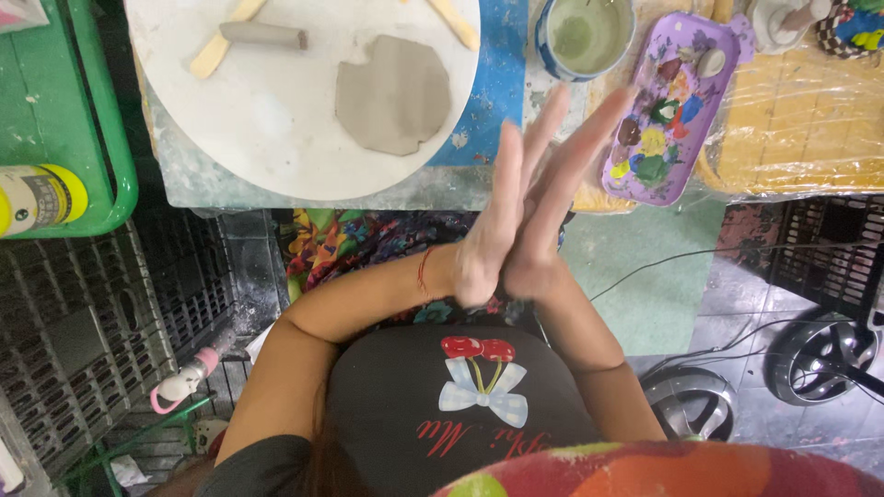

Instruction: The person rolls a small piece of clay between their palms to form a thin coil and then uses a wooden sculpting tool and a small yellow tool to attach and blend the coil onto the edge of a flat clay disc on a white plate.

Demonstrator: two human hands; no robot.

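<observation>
I am looking straight down over my own lap at my two hands, pressed palm to palm in front of my chest. My left hand (pixel 493 225) lies flat against my right hand (pixel 552 198), fingers straight and pointing away towards the far right. Whether anything sits between the palms I cannot tell; nothing shows at the edges, and the fingers are extended rather than curled around an object. The blur on the fingertips suggests, as I judge it, a rubbing or rolling motion.

Just beyond the hands, on the desk (pixel 479 92), sits a round white board (pixel 276 120). On it lies a flattened grey clay slab (pixel 394 92), roughly circular, near the board's right side, within easy reach. Farther left on the board rests a short grey clay roll (pixel 262 36), touching a pale wooden stick (pixel 216 46); a second wooden stick (pixel 456 23) lies at the far right edge.

Right of the board stands a blue-rimmed cup of cloudy water (pixel 586 35), then a purple paint palette (pixel 668 110) dotted with colours, lying partly on a plastic-wrapped yellow surface (pixel 810 120).
</observation>
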